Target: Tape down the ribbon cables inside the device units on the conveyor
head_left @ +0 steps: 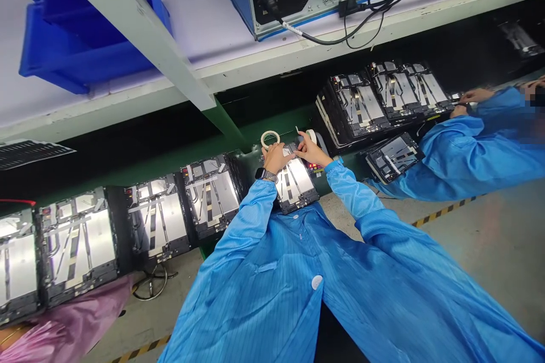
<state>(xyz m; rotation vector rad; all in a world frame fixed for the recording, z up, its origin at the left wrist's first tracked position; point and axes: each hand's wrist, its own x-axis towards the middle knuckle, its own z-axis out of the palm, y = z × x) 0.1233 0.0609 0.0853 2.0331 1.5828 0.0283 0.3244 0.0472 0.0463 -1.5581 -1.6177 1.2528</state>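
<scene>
"Where are my hands?"

"I have the left hand over the far end of an opened device; I can't tell whether its fingers are pinching. A white strip stands at the fingertips of the right hand, but I can't confirm a pinch either. The device sits at the near edge of the desk."

"And around it?"

"A tape roll just beyond the left hand; left stacks along the near edge, right stacks farther in."

"Progress?"

"The left stacks bear white strips across their tops, so I'd call those taped. This device seems underway; my hands hide how much remains."
</scene>
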